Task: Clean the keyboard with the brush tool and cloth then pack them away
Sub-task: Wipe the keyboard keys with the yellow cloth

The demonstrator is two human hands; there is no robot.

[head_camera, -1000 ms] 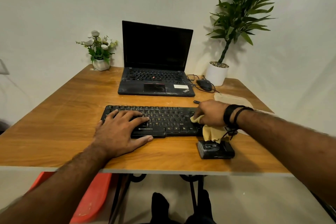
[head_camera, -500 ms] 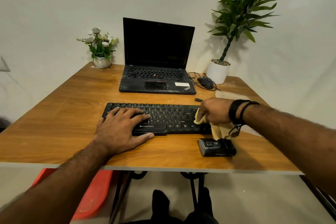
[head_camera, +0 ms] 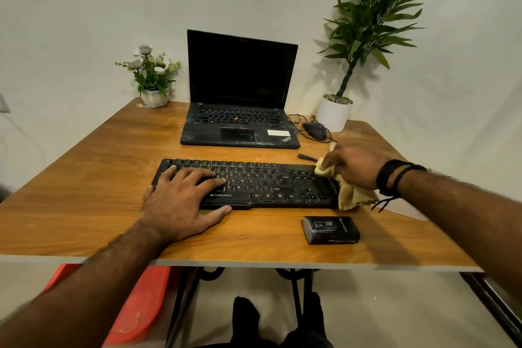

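Note:
A black keyboard (head_camera: 271, 183) lies across the middle of the wooden table (head_camera: 84, 178). My left hand (head_camera: 180, 198) rests flat on its left half, fingers spread over the keys. My right hand (head_camera: 353, 164) grips a yellow cloth (head_camera: 350, 195) at the keyboard's far right end, with part of the cloth hanging down over that end. A thin black brush tool (head_camera: 306, 157) lies on the table just behind the keyboard, left of my right hand. A small black case (head_camera: 330, 230) sits near the front edge, below the keyboard's right end.
An open black laptop (head_camera: 240, 110) stands behind the keyboard. A wired mouse (head_camera: 315, 130) and a white pot with a tall plant (head_camera: 334, 113) are at the back right. A small flower pot (head_camera: 154, 96) is at the back left. A red chair (head_camera: 141, 305) shows under the table.
My right hand has moved the cloth rightward and farther back along the keyboard's right end. My left hand has stayed on the left half.

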